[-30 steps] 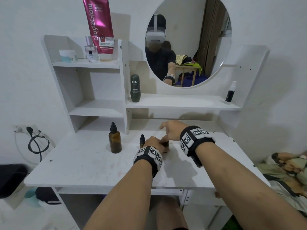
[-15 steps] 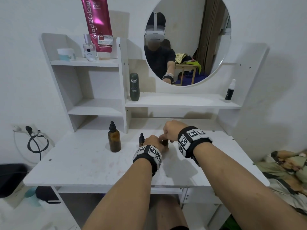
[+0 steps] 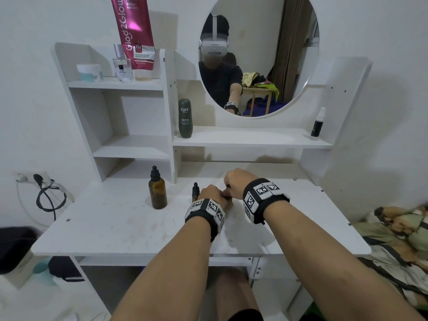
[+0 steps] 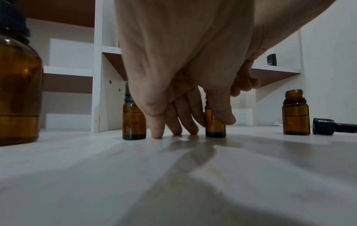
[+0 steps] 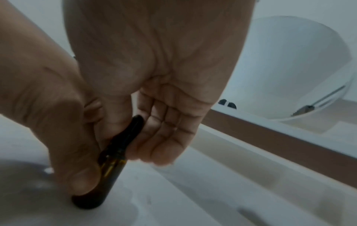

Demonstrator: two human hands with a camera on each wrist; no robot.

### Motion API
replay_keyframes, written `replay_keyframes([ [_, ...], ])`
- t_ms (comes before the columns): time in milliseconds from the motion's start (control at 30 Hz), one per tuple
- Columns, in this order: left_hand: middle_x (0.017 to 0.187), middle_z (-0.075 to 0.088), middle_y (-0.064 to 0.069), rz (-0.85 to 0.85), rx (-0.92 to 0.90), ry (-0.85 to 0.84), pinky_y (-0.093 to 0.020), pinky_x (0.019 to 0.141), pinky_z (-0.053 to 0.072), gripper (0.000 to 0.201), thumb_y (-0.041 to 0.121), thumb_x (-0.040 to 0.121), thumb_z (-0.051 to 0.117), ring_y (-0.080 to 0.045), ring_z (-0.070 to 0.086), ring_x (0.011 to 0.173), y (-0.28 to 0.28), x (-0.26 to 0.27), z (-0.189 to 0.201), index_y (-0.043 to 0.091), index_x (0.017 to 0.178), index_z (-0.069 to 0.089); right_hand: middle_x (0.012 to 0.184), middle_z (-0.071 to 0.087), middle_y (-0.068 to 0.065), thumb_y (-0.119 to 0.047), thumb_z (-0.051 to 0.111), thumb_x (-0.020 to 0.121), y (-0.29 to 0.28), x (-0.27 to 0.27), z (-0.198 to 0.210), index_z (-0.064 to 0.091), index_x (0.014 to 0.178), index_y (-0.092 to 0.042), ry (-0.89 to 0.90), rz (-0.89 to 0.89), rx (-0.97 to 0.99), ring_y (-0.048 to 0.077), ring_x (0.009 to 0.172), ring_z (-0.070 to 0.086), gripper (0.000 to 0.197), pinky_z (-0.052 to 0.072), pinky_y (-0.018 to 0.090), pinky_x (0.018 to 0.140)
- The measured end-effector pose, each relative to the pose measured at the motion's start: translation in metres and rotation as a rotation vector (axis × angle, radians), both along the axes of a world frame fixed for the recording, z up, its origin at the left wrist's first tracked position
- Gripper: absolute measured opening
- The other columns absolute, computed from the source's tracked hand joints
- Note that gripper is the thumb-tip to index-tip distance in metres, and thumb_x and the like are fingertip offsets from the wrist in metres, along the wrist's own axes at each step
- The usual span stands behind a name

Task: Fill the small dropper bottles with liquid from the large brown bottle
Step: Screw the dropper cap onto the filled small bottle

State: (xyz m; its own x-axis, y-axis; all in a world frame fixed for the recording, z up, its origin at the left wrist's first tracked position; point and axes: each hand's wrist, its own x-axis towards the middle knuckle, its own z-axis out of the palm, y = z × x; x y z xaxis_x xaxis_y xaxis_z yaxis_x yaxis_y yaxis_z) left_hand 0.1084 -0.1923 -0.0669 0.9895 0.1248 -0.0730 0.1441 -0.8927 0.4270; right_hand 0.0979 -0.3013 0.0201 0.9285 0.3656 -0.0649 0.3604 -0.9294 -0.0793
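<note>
since a second ago: right hand (image 3: 236, 181) had its index finger stuck out, now it's curled down over the dropper cap (image 5: 126, 137); large brown bottle (image 3: 158, 193) hasn't budged
left hand: left hand (image 3: 212, 193) sits on the bench (image 3: 111, 228), thumb and index finger pinching the base of the small dropper bottle (image 4: 215, 125), other fingers (image 4: 174, 122) spread with tips on the surface
right hand: fingers curled round that bottle's cap from above
other small ones: capped bottle (image 4: 134, 122) just left of the left hand; open bottle (image 4: 296, 116) well off to the right, loose dropper (image 4: 334, 126) lying beside it
room: bare bench at the front and right edges, shelf unit (image 3: 129, 144) closes the back, large brown bottle stands near the shelf divider, apart from the hands
</note>
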Motion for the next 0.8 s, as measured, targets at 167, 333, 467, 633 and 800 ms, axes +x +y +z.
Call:
replay_keyframes([
  [167,0.063,0.062,0.003,-0.015,0.031,-0.013,-0.040,0.119,-0.008,0.031,0.038,0.079,0.047,-0.019,0.059,0.073,-0.002,-0.005,0.012,0.017,0.060,0.060,0.105,0.066,0.013,-0.019,0.069,0.086,-0.001,0.003,-0.002,0.071,0.095,-0.010,0.021,0.023,0.058,0.032,0.093,0.065,0.013,0.047,0.030,0.073],
  [333,0.064,0.060,0.003,-0.042,0.043,-0.017,-0.044,0.121,0.008,0.029,0.036,0.076,0.045,-0.015,0.054,0.063,0.000,-0.001,0.007,0.016,0.067,0.065,0.100,0.065,0.017,-0.022,0.065,0.087,0.000,0.003,-0.013,0.064,0.091,-0.005,0.010,-0.030,0.099,0.034,0.088,0.063,0.017,0.044,0.029,0.069],
  [467,0.063,0.056,0.002,-0.043,0.048,-0.038,-0.044,0.120,0.008,0.030,0.037,0.081,0.046,-0.021,0.053,0.066,0.000,-0.003,0.007,0.017,0.062,0.057,0.097,0.063,0.018,-0.027,0.067,0.086,-0.003,0.006,-0.019,0.056,0.080,-0.011,-0.011,-0.033,0.155,0.032,0.081,0.059,0.020,0.041,0.030,0.066],
  [633,0.063,0.064,-0.001,-0.012,-0.071,-0.044,-0.041,0.118,0.023,0.036,0.043,0.082,0.049,-0.021,0.061,0.065,0.001,-0.009,0.010,0.015,0.065,0.064,0.100,0.068,0.014,-0.039,0.070,0.085,-0.007,0.006,-0.015,0.066,0.094,-0.007,0.025,-0.025,0.131,0.032,0.090,0.064,0.033,0.052,0.037,0.077],
  [800,0.059,0.065,0.005,-0.031,0.064,-0.010,-0.040,0.119,-0.013,0.053,0.051,0.086,0.034,-0.018,0.062,0.068,-0.002,-0.022,0.014,0.018,0.060,0.066,0.123,0.064,0.007,-0.053,0.064,0.087,-0.012,0.005,0.020,0.042,0.141,-0.023,-0.032,-0.005,0.130,0.028,0.113,0.061,0.065,0.048,0.038,0.087],
])
